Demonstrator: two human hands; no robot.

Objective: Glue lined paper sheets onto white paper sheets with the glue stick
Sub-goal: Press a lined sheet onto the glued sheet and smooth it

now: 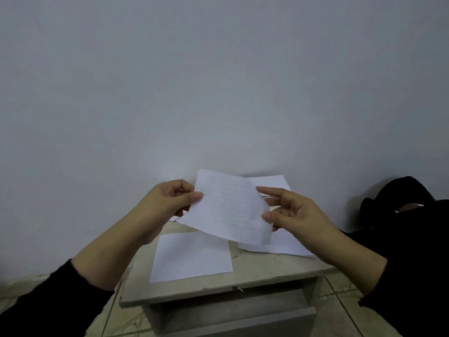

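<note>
Left hand (170, 200) and right hand (289, 212) pinch the lined sheet (228, 207) by opposite edges, long axis tilted near-left to far-right, above white sheet (192, 256).

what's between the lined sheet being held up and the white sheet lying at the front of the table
Nothing. In the head view the faintly lined paper sheet hangs in the air above the flat white paper sheet; only bare beige tabletop shows around it.
</note>
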